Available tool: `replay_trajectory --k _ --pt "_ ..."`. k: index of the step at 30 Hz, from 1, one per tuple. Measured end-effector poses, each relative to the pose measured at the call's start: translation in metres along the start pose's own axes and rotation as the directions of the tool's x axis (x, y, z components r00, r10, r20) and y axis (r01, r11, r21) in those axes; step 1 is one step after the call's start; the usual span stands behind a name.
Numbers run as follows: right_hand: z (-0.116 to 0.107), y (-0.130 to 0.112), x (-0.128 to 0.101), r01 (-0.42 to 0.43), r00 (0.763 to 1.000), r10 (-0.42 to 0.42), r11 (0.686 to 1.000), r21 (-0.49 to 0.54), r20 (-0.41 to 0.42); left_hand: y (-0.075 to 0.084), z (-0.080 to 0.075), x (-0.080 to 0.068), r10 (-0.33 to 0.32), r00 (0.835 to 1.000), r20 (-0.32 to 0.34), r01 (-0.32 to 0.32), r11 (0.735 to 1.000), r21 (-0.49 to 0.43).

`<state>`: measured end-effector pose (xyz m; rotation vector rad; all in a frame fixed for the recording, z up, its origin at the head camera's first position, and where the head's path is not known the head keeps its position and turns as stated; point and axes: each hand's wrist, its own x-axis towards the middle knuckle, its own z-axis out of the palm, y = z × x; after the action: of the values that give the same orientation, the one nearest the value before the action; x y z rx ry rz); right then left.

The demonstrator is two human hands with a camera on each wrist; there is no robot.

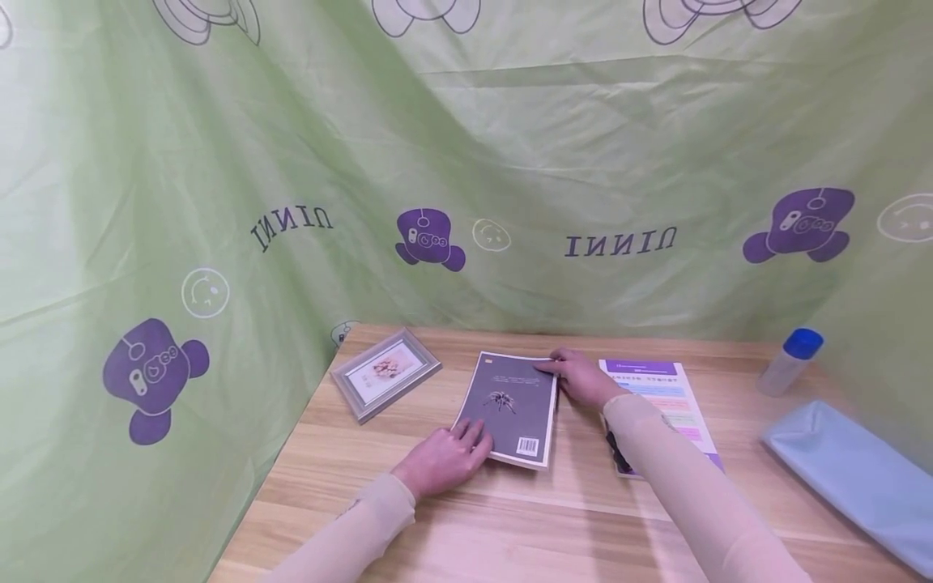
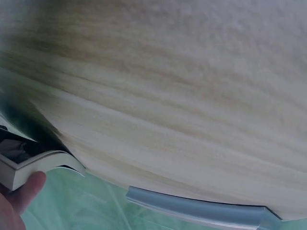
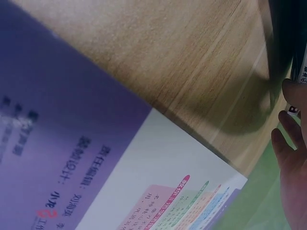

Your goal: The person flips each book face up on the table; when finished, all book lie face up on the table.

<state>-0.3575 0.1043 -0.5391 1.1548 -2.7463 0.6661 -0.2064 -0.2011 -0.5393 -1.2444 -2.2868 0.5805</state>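
- Picture frame [image 1: 385,373]: lies flat at the far left of the wooden table [image 1: 452,526], near the green printed cloth backdrop [image 1: 219,162]; apart from both hands.
- Left hand [image 1: 446,457]: fingers fairly straight, resting on the near left corner of the grey book [image 1: 510,407]. The left wrist view shows a fingertip under the lifted edge of the cover (grip not clear; looks like a touch, not a clasp).
- Grey book: centre of the table, back cover up with a barcode at the near end, spider picture mid-cover. Long axis runs near to far, tilted slightly to the right at the far end. It lies between the two hands.
- Right hand [image 1: 581,376]: fingers extended, laid on the far right corner of the book; nothing clasped.
- Key relation: hands sit on diagonally opposite corners, left near, right far; both touching, so neither is nearer.
- Purple-and-white booklet [image 1: 659,397]: just right of the book, partly under the right forearm.
- Bottle with blue cap [image 1: 790,362] and folded blue cloth [image 1: 853,478]: far right, well apart.
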Motion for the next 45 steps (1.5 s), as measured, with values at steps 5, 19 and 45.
replay_trajectory --k 5,19,45 --pt "0.0 0.002 -0.001 -0.004 1.0 0.004 1.0 -0.007 -0.001 0.002 0.0 0.0 -0.047 0.999 -0.025 0.047 0.999 -0.001" --pt "-0.007 0.001 0.001 -0.007 0.999 0.008 1.0 0.012 -0.054 -0.003 -0.003 -0.008 -0.122 0.981 -0.153 0.111 0.991 -0.076" --pt "-0.024 -0.005 0.0 -0.029 0.989 0.037 0.998 0.057 -0.142 -0.018 -0.017 -0.006 -0.184 0.947 -0.261 0.141 0.974 -0.177"
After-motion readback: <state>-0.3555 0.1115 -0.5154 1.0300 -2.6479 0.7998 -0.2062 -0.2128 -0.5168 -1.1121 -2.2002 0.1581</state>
